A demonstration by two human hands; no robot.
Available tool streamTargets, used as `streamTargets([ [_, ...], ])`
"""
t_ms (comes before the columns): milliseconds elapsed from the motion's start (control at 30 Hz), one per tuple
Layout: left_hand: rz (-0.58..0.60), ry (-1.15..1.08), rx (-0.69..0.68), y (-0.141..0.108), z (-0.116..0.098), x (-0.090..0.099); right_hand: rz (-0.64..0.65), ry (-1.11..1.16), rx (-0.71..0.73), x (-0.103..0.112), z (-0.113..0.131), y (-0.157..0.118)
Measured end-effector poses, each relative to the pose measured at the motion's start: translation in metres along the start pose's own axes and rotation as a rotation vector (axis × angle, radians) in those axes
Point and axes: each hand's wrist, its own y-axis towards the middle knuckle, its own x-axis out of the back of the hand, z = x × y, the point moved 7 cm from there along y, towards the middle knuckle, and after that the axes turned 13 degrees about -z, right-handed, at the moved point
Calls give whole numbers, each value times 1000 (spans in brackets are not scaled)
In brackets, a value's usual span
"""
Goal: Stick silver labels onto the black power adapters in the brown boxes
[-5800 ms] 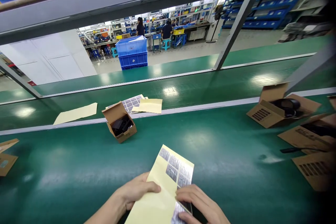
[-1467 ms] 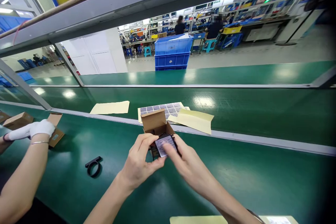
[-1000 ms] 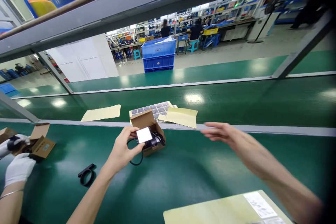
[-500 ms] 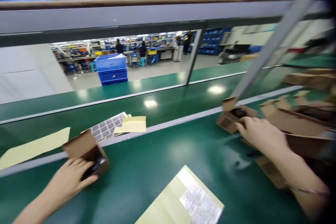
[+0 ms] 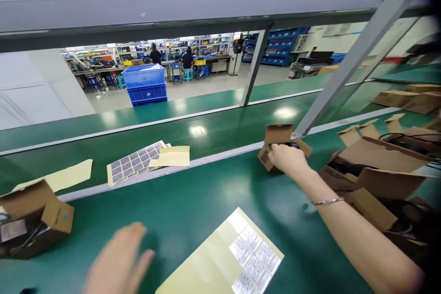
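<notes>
My right hand [image 5: 287,158] grips the near edge of a small open cardboard box [image 5: 265,158] beside the grey rail. A dark item [image 5: 292,144] shows inside it, partly hidden by my fingers. My left hand [image 5: 119,257], smeared by motion, is over the green surface with thumb and fingers apart and nothing in it. To its right lies a pale yellow sheet [image 5: 206,257] with several silvery square labels [image 5: 257,273]. Another open cardboard box [image 5: 57,225] stands at the left, holding a dark item with a cable and a white label.
Several open cardboard boxes [image 5: 386,156] with dark cabled items crowd the right side. Label sheets [image 5: 134,165] and a yellow backing strip [image 5: 69,177] lie along the rail [image 5: 220,157]. A slanted metal post [image 5: 344,69] rises behind my right hand. Blue crates [image 5: 146,85] stand beyond.
My left hand has let go of the left box, which now sits further left, and has come nearer. My right hand has brought its box leftward, away from the other boxes.
</notes>
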Motion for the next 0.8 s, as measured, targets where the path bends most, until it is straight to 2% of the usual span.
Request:
streamTargets([
  [33, 138, -56, -34, -4, -35, -28, 20, 23, 33, -2, 27, -6],
  [100, 412, -110, 21, -8, -98, -82, 62, 82, 125, -4, 90, -24],
  [167, 550, -66, 143, -4, -139, -119, 107, 145, 226, -4, 155, -49],
  [200, 598, -39, 199, -1, -149, -131, 128, 180, 281, -1, 186, -64],
  [267, 645, -51, 291, 0, -151, -144, 161, 254, 383, 11, 239, -95],
  [333, 612, -190, 320, -1, -142, -146, 162, 330, 464, 28, 270, -124],
  [367, 567, -274, 305, -3, -136, -144, 149, 367, 488, 38, 276, -136],
  [433, 460, -394, 241, -4, -128, -135, 111, 436, 501, 52, 266, -153],
  [467, 426, -408, 219, -4, -124, -130, 88, 467, 490, 55, 250, -158],
  [533, 424, -398, 216, -3, -121, -122, 43, 516, 437, 52, 205, -164],
  [600, 481, -475, 250, 0, -125, -114, 10, 550, 357, 37, 150, -168],
  [667, 605, -733, 344, 3, -133, -108, 23, 601, 318, 16, 105, -172],
  [733, 743, -1078, 522, 2, -141, -104, 125, 760, 304, -6, 82, -179],
  [800, 843, -1327, 720, -2, -144, -102, 245, 988, 209, -22, 74, -188],
])
